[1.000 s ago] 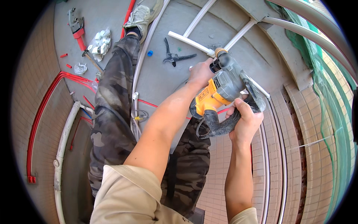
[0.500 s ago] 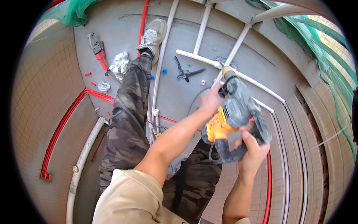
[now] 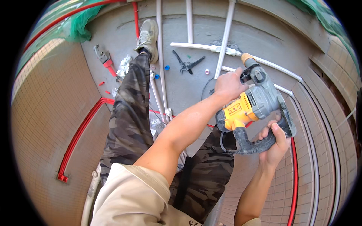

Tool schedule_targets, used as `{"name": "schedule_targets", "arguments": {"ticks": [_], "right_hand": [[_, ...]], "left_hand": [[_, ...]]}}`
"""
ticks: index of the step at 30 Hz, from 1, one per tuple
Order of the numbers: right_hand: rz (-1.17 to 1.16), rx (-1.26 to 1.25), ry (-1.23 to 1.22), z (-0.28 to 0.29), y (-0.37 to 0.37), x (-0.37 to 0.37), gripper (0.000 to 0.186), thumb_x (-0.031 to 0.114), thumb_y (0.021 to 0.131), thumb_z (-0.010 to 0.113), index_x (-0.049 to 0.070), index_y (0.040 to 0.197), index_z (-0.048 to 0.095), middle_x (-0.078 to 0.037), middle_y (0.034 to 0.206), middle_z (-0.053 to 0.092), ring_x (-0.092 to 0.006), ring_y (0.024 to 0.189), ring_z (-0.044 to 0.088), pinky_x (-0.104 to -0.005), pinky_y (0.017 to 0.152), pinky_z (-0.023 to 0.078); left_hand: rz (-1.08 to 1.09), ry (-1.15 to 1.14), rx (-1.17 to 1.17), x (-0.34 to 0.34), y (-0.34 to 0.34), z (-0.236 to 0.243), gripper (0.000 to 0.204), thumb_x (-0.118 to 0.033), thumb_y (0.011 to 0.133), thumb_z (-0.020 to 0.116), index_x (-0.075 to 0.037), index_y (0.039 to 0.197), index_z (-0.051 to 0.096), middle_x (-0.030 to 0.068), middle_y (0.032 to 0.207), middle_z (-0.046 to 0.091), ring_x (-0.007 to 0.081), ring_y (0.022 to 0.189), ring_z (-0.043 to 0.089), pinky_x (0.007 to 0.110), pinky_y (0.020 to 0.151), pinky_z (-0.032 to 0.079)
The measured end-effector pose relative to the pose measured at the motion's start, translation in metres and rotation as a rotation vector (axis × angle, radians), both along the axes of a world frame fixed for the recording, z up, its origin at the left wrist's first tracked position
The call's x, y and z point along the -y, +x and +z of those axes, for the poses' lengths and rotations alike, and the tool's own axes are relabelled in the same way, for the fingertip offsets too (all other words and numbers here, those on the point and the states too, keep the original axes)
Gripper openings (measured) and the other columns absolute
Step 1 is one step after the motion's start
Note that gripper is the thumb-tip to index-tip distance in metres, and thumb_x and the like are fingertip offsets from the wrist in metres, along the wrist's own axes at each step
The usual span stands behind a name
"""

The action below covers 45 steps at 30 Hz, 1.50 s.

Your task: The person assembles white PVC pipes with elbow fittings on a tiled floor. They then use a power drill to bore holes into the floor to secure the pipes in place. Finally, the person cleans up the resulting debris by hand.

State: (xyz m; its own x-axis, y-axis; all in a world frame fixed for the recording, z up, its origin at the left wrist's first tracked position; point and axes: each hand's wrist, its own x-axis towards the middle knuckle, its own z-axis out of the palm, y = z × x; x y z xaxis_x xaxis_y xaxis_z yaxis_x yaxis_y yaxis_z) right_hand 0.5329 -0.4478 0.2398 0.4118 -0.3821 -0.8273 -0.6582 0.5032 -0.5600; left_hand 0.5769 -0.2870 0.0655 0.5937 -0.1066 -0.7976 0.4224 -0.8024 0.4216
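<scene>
A grey and yellow rotary hammer drill [image 3: 260, 103] hangs between my two hands, its tan front end tilted toward the far side. My left hand [image 3: 230, 85] is closed around the black side handle near the drill's front. At the rear, my right hand [image 3: 278, 143] wraps round the dark main grip, the thumb turned up. No bit can be made out in the tan chuck [image 3: 247, 58]. A cord loops down from the drill's lower end beside my thigh.
White pipes [image 3: 264, 62] run across the floor and up the right wall. Black-handled pliers [image 3: 186, 64] lie ahead of me. A red-handled tool [image 3: 105, 60] lies at far left. Red pipes [image 3: 83, 132] run along the left wall, and green netting [image 3: 79, 28] hangs at the edges.
Both hands have carried the drill to the right, and its body has turned slightly. My view has shifted too. Both hands keep their hold.
</scene>
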Motion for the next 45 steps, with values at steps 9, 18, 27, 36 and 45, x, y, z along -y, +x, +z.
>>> {"name": "schedule_targets", "arguments": {"ticks": [9,18,27,36,45], "right_hand": [[-0.103,0.036,0.085,-0.055,-0.032,0.022,0.025,0.005,0.088,0.068,-0.002,0.111,0.061,-0.01,0.082,0.066,-0.0159,0.058,0.063,-0.0308,0.05,0.051],[-0.095,0.051,0.195,-0.074,-0.023,0.042,0.017,0.009,0.089,0.068,-0.001,0.103,0.064,-0.01,0.085,0.067,-0.0158,0.062,0.063,-0.0315,0.053,0.051],[-0.207,-0.052,0.297,-0.105,-0.022,0.075,0.03,0.011,0.09,0.068,-0.002,0.116,0.063,-0.012,0.096,0.07,-0.0165,0.065,0.061,-0.0301,0.054,0.051],[-0.182,-0.068,0.481,-0.172,0.02,0.143,0.02,0.009,0.092,0.067,-0.003,0.106,0.062,-0.006,0.083,0.061,-0.0122,0.063,0.057,-0.0266,0.054,0.048],[-0.237,-0.191,0.632,-0.212,0.042,0.191,0.023,0.011,0.094,0.066,-0.004,0.109,0.059,-0.007,0.087,0.064,-0.0102,0.063,0.058,-0.0237,0.051,0.051]], "left_hand": [[-0.106,0.106,0.042,0.018,-0.002,-0.034,0.048,-0.047,0.083,0.074,-0.009,0.111,0.064,0.0222,0.097,0.075,0.0418,0.096,0.073,0.051,0.086,0.057],[-0.119,0.116,0.054,0.011,0.003,-0.032,0.052,-0.047,0.086,0.069,-0.01,0.122,0.067,0.0224,0.104,0.075,0.0414,0.102,0.071,0.049,0.091,0.056],[-0.246,0.086,-0.028,0.017,0.023,-0.03,0.048,-0.041,0.085,0.073,-0.003,0.113,0.065,0.0202,0.098,0.076,0.0366,0.096,0.074,0.047,0.083,0.058],[-0.281,0.117,0.062,0.043,0.046,-0.075,0.046,-0.037,0.078,0.081,0.0,0.103,0.069,0.0207,0.099,0.076,0.0378,0.095,0.074,0.047,0.082,0.059],[-0.302,0.131,-0.06,0.062,0.065,-0.092,0.043,-0.024,0.084,0.072,0.002,0.116,0.063,0.022,0.109,0.076,0.0364,0.103,0.075,0.045,0.088,0.059]]}}
